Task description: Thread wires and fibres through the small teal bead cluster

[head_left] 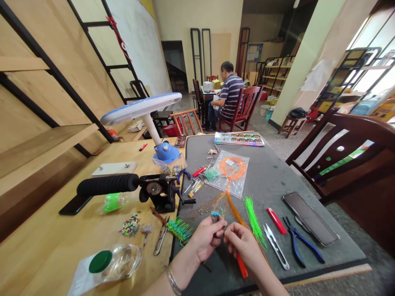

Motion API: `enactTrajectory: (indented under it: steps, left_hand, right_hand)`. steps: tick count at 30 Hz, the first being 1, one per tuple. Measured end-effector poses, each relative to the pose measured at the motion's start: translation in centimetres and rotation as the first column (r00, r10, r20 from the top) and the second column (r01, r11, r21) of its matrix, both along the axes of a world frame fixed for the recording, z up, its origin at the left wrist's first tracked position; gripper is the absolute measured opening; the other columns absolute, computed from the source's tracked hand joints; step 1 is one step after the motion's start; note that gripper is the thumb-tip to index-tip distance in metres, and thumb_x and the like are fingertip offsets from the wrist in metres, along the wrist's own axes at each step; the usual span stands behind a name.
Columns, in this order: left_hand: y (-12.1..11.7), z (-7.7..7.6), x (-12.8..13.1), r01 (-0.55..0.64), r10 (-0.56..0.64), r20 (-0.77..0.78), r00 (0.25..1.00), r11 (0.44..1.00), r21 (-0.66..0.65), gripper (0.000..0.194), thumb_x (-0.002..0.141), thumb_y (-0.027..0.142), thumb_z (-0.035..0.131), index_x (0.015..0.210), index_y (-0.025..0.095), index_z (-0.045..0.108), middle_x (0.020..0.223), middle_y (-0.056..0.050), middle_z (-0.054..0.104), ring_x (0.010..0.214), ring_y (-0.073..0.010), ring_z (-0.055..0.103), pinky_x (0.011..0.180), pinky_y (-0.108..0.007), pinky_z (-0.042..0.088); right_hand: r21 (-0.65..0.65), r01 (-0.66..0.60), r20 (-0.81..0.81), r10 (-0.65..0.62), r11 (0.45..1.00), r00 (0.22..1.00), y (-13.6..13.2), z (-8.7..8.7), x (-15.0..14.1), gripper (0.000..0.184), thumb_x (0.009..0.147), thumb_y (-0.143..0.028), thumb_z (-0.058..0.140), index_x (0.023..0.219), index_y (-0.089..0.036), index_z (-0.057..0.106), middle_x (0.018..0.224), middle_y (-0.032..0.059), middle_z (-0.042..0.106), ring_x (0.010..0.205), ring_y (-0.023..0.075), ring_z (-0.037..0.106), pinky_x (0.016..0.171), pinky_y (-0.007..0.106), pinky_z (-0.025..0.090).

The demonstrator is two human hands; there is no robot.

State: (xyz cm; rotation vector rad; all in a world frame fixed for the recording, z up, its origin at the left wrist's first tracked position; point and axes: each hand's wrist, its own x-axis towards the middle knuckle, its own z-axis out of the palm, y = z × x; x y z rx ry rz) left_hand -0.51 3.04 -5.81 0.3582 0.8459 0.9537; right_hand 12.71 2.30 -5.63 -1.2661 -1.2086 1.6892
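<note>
Left hand is pinching a small bundle of thin strands with teal beads, fingers closed narrow on it, metal bangle circling the wrist. Right hand is curling its fingers narrow just beside the bundle; what they are gripping is hard to tell. Bundle is hanging over a gray rubbery mat, with springy orange strands and bright green strands lying near the hands. Steel scissors, blue-handled pliers, a red lighter and a glossy phone are lying on the mat to the right. A clear plastic bag is holding a coiled orange cord. On the smooth wooden table, a black-handled vise, loose beads and a glass jar are sitting beside a blue lamp. Across the concrete-floored room, a person in a striped shirt is sitting at another table.
</note>
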Motion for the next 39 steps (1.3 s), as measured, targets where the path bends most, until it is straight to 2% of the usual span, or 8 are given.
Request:
enactTrajectory:
  steps: [9,33,39]
  left_hand:
    - [0.08,0.12,0.12,-0.059,0.059,-0.03,0.998,0.998,0.013,0.036,0.061,0.028,0.081,0.077,0.013,0.052,0.063,0.005,0.049,0.043,-0.0001,0.035,0.037,-0.012,0.011]
    - [-0.01,0.22,0.16,-0.065,0.066,-0.045,0.997,0.998,0.018,0.039,0.057,0.03,0.082,0.077,0.013,0.053,0.066,0.004,0.049,0.044,0.0,0.034,0.037,-0.013,0.011]
    - [0.04,-0.07,0.15,-0.064,0.065,-0.055,0.996,0.998,0.025,0.039,0.059,0.032,0.082,0.078,0.014,0.052,0.066,0.004,0.049,0.045,0.0,0.035,0.037,-0.012,0.012]
  right_hand:
    - [0.004,0.016,-0.044,-0.016,1.0,0.999,0.1,-0.16,-0.15,0.031,0.07,-0.046,0.062,0.062,-0.018,0.051,0.049,-0.006,0.051,0.037,0.0049,0.039,0.036,0.015,0.027]
    - [0.002,0.018,-0.029,-0.018,1.0,0.999,0.26,-0.5,-0.34,0.028,0.072,-0.043,0.06,0.065,-0.017,0.051,0.055,-0.0051,0.054,0.039,0.0041,0.04,0.036,0.015,0.027]
    - [-0.002,0.013,-0.015,-0.013,1.0,1.0,0.43,-0.89,-0.29,0.029,0.071,-0.044,0.059,0.064,-0.018,0.05,0.05,-0.0063,0.05,0.037,0.0042,0.038,0.036,0.015,0.027]
